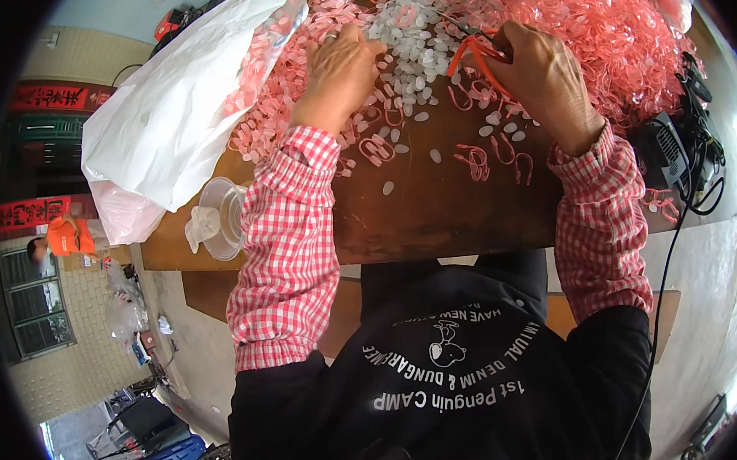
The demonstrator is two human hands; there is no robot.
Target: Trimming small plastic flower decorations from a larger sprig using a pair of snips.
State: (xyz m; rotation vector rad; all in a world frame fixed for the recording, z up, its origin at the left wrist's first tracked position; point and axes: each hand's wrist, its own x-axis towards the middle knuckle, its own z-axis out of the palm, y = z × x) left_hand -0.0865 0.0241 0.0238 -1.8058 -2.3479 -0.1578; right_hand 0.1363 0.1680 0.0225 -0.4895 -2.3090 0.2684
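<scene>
My right hand [542, 85] is closed around the orange handles of a pair of scissors [474, 54], whose blades point up and left over the heap. To the left, my left hand [341, 78] has its fingers bent together at the edge of a pile of small pink plastic pieces [286, 80]; a ring shows on one finger. What its fingertips hold is hidden. Between the hands lie small white oval pieces [415, 41]. Several pink looped pieces [377, 149] are scattered nearer me on the brown wooden table [445, 214].
A large heap of glossy pink plastic [604, 42] covers the far right. At left lies a white bag [183, 92], with a clear plastic tub [232, 222] nearer me. A black appliance [667, 147] with cables stands at right. A person in orange [71, 235] is far left.
</scene>
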